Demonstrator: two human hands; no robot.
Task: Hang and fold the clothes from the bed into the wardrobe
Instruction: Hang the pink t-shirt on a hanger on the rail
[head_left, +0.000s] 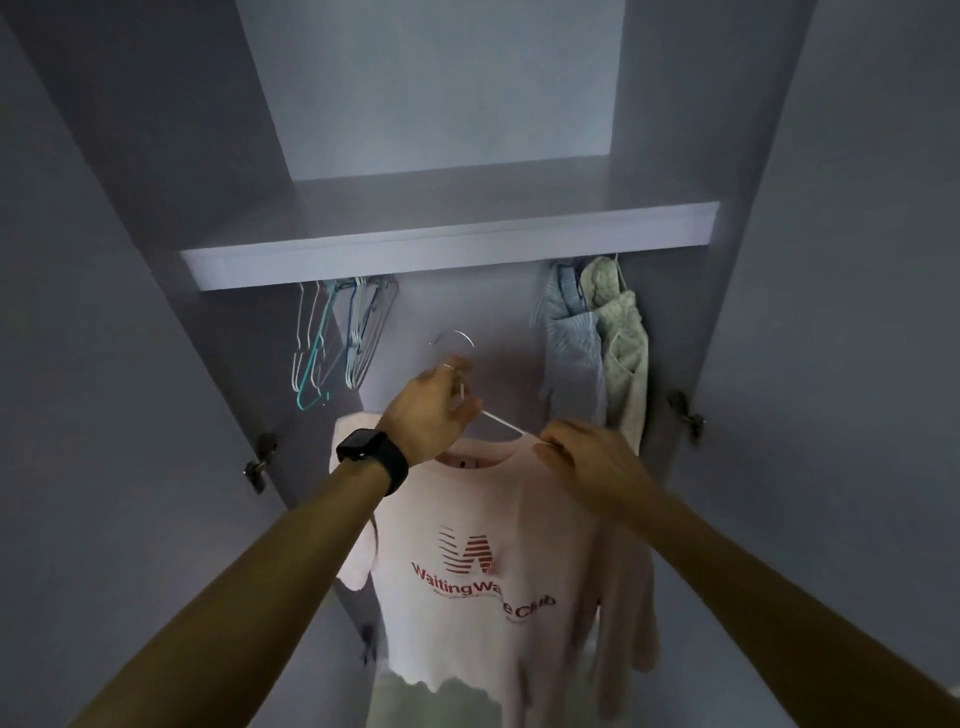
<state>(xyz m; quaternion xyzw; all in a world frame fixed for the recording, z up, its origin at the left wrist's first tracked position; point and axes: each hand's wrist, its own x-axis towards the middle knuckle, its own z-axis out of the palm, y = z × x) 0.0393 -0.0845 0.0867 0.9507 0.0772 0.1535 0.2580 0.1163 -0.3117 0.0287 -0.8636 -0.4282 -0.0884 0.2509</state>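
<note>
Head view: my left hand (431, 410) grips the neck of the white hanger (506, 423); my right hand (587, 457) pinches the pink T-shirt (483, 571) at its collar.
T-shirt: on the hanger, below the middle of the wardrobe shelf (447, 244), not yet hooked.
Done: two garments (597, 338) hang under the shelf's right end.
Left: hooking this one; spare hangers (337, 338) wait at the left end; bed unseen.

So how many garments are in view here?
3. A pink T-shirt on a hanger, held by the left hand and right hand; a blue striped garment and a pale floral garment hanging at right. Others may be hidden.
</note>
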